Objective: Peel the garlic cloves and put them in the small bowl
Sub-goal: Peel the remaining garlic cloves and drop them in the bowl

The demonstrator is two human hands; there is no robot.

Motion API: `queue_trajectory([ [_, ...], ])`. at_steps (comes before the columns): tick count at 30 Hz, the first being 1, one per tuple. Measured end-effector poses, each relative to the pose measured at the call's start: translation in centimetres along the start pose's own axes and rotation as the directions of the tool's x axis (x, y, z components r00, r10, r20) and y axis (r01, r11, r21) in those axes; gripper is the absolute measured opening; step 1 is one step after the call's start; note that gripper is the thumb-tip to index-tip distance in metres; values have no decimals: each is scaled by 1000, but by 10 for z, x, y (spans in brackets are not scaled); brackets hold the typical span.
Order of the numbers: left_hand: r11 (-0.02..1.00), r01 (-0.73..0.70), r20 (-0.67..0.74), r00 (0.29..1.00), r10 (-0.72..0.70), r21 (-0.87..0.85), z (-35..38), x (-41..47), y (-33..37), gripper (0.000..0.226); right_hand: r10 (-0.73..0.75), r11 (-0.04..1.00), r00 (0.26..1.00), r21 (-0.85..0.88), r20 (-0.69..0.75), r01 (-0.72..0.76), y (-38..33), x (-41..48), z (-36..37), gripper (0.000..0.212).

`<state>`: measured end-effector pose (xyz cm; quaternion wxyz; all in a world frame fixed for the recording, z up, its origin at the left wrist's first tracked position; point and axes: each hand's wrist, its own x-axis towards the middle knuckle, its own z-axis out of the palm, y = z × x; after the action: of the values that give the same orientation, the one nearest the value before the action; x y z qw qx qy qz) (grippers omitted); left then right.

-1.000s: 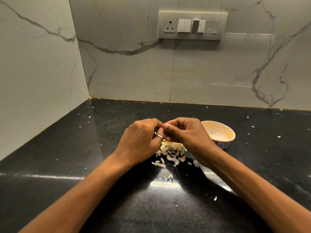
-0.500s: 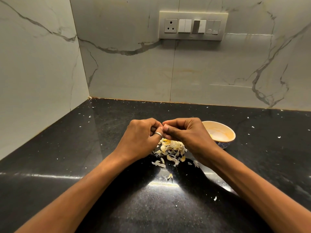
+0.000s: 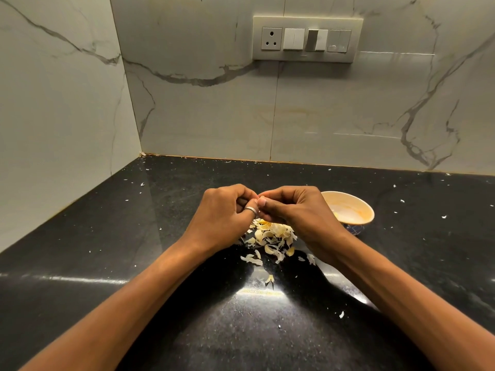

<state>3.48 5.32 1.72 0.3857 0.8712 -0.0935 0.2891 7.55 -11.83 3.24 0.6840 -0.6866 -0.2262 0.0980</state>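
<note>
My left hand (image 3: 225, 212) and my right hand (image 3: 294, 210) meet fingertip to fingertip above the black counter, both with fingers curled. They pinch a small garlic clove between them, and the clove itself is almost wholly hidden by the fingers. A ring sits on one finger of my left hand. Directly under the hands lies a heap of pale garlic skins (image 3: 272, 236). The small cream bowl (image 3: 356, 210) stands just right of my right hand, partly hidden by it, with a pale yellowish piece showing inside.
The black stone counter (image 3: 107, 263) is speckled with small white skin flakes. Marble walls close it off at the back and on the left, forming a corner. A switch and socket panel (image 3: 308, 38) is on the back wall.
Both hands have stayed in place over the skin heap, with only slight shifts of the fingertips against each other.
</note>
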Motion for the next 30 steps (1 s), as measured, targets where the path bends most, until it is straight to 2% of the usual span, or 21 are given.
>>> queue_trajectory([
  [10,1000,0,98,995,-2,23,-1,-2,0,12,49,997,999,51,13,-50,-2,-2,-3,19],
  [30,997,82,130,988,-79,-14,0,-2,3,9,59,998,998,37,-13,-58,2,-1,-1,18],
])
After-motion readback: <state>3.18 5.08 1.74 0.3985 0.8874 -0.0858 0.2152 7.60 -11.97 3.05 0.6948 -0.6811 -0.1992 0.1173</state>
